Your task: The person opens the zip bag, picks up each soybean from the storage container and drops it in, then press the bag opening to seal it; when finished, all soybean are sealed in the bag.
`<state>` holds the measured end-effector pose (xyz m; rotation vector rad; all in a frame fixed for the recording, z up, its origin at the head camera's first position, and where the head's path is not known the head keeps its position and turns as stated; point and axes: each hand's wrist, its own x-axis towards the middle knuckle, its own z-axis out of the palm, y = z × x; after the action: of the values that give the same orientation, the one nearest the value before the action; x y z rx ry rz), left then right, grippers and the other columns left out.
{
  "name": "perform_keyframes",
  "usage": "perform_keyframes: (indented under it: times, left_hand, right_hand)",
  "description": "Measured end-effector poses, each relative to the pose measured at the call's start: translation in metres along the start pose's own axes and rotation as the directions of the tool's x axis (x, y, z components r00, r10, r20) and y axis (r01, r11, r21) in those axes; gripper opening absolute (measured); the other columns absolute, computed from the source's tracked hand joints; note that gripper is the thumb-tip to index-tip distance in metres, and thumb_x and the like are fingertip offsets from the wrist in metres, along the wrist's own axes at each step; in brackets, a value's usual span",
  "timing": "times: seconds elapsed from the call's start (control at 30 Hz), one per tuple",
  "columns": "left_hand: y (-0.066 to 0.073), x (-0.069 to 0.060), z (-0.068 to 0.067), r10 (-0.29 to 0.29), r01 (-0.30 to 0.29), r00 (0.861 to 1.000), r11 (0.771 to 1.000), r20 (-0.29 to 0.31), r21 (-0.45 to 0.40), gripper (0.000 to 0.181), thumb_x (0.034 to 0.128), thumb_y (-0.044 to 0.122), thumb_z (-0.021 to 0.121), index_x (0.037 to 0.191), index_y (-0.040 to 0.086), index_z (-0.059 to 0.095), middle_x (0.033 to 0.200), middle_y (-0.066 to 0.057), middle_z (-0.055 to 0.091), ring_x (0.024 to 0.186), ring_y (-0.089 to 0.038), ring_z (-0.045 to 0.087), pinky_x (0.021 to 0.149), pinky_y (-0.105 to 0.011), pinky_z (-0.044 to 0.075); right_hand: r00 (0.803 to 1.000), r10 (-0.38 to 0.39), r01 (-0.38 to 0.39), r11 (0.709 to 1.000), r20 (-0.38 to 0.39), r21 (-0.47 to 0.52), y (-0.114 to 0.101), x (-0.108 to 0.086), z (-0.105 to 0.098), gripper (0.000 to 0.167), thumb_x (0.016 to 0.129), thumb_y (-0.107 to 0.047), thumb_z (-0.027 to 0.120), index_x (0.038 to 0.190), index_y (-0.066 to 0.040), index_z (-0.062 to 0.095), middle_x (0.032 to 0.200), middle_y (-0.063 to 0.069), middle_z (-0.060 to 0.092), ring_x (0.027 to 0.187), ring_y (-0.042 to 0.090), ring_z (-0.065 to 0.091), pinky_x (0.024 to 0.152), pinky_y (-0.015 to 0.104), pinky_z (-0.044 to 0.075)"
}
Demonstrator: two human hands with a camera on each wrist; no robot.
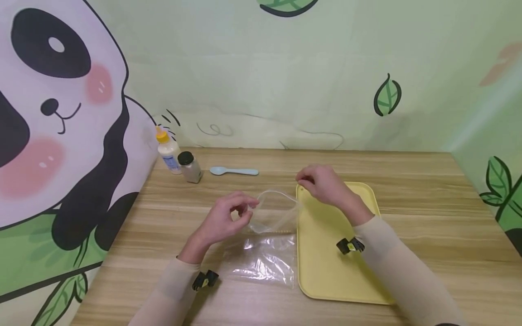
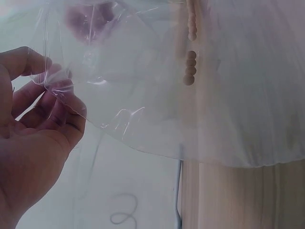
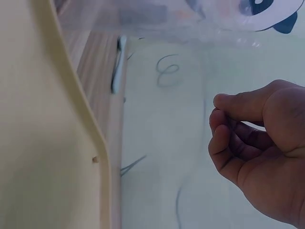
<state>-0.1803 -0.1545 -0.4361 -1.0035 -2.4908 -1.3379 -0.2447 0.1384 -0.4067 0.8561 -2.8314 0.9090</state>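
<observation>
My left hand [image 1: 224, 217] pinches the edge of a clear plastic bag [image 1: 261, 262] near its mouth, which gapes toward the far side. In the left wrist view the film of the bag [image 2: 138, 105] bunches between the fingers of the left hand [image 2: 43, 114]. Short rows of small round wooden beads [image 2: 189, 69] show through the film; I cannot tell whether they lie inside it. Over the far left corner of a yellow tray [image 1: 334, 271] hovers my right hand [image 1: 324, 183]. Its thumb meets the curled fingers in the right wrist view, and nothing shows between them.
A glue bottle [image 1: 169, 154] with an orange cap and a small jar [image 1: 190, 168] with a black lid stand at the back left. Beside them lies a light blue spoon [image 1: 234, 171]. A wall [image 1: 253, 90] printed with a panda and leaves rises behind the wooden table [image 1: 428, 208].
</observation>
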Motion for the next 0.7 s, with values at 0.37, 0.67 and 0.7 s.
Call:
perform_keyframes:
  times: [0.37, 0.67, 0.7]
  left_hand:
    - [0.001, 0.001, -0.001, 0.0, 0.0, 1.0, 1.0, 0.001, 0.008, 0.027, 0.0819, -0.001, 0.066, 0.108, 0.004, 0.07, 0.092, -0.006, 0.067, 0.074, -0.008, 0.055, 0.065, -0.025, 0.054]
    - [0.001, 0.0, -0.001, -0.021, 0.021, 1.0, 1.0, 0.006, 0.01, 0.027, 0.082, -0.001, 0.065, 0.109, 0.002, 0.07, 0.092, -0.005, 0.067, 0.074, -0.008, 0.055, 0.066, -0.025, 0.054]
    - [0.001, 0.0, -0.001, -0.021, 0.021, 1.0, 1.0, 0.005, 0.011, 0.027, 0.082, -0.001, 0.065, 0.108, 0.002, 0.07, 0.092, -0.004, 0.067, 0.074, -0.008, 0.055, 0.066, -0.025, 0.054]
  right_hand:
    - [0.984, -0.149, 0.15, 0.989, -0.102, -0.002, -0.033, -0.015, -0.009, 0.006, 0.088, -0.006, 0.068, 0.092, -0.005, 0.073, 0.084, 0.004, 0.069, 0.072, 0.012, 0.059, 0.064, 0.029, 0.053]
    - [0.939, -0.293, 0.301, 0.954, -0.181, 0.015, -0.048, -0.025, -0.007, 0.006, 0.084, -0.003, 0.072, 0.09, -0.004, 0.073, 0.081, 0.003, 0.069, 0.069, 0.009, 0.058, 0.059, 0.022, 0.052]
    - [0.933, -0.31, 0.319, 0.947, -0.185, 0.022, -0.049, -0.026, -0.007, 0.006, 0.084, -0.003, 0.072, 0.09, -0.004, 0.073, 0.082, 0.003, 0.069, 0.069, 0.009, 0.059, 0.059, 0.022, 0.052]
